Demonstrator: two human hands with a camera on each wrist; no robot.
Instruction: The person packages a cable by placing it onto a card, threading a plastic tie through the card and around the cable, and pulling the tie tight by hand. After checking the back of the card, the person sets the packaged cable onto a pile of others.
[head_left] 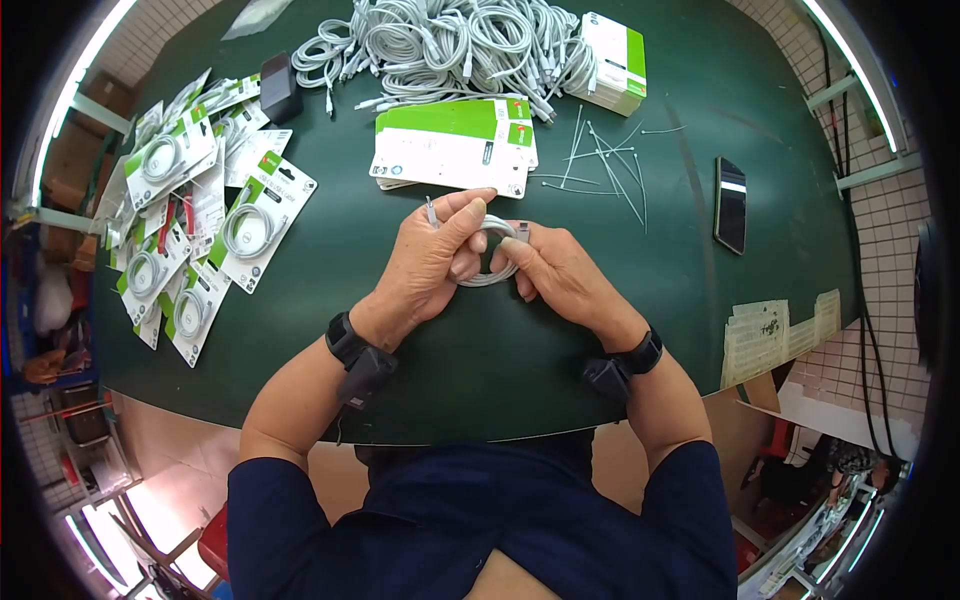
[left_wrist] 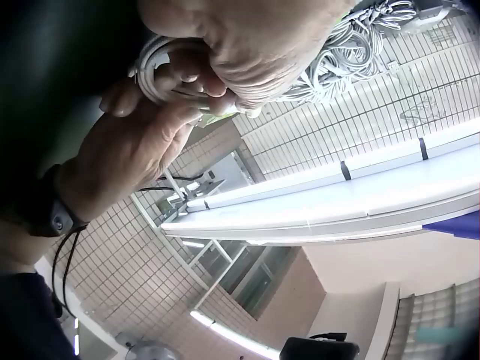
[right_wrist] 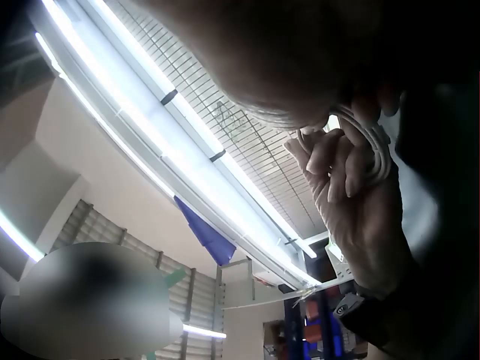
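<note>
Both hands hold one coiled white cable [head_left: 487,279] above the near middle of the green table. My left hand [head_left: 428,255] grips the left side of the coil, and a metal-tipped plug [head_left: 431,211] sticks up beside its forefinger. On the coil's right side my right hand [head_left: 555,268] pinches the loops between thumb and fingers, with a grey connector [head_left: 522,231] at its fingertips. In the left wrist view the cable loops [left_wrist: 154,71] pass around the fingers. The right wrist view shows the loops [right_wrist: 375,142] too, partly hidden by the dark near hand.
Beyond the hands lies a stack of green-and-white cards [head_left: 450,150], with a heap of coiled cables [head_left: 450,45] behind. A card box [head_left: 612,65], loose cable ties [head_left: 610,165] and a phone [head_left: 731,205] are rightward. Packaged cables [head_left: 250,228] and a black object [head_left: 280,88] lie left.
</note>
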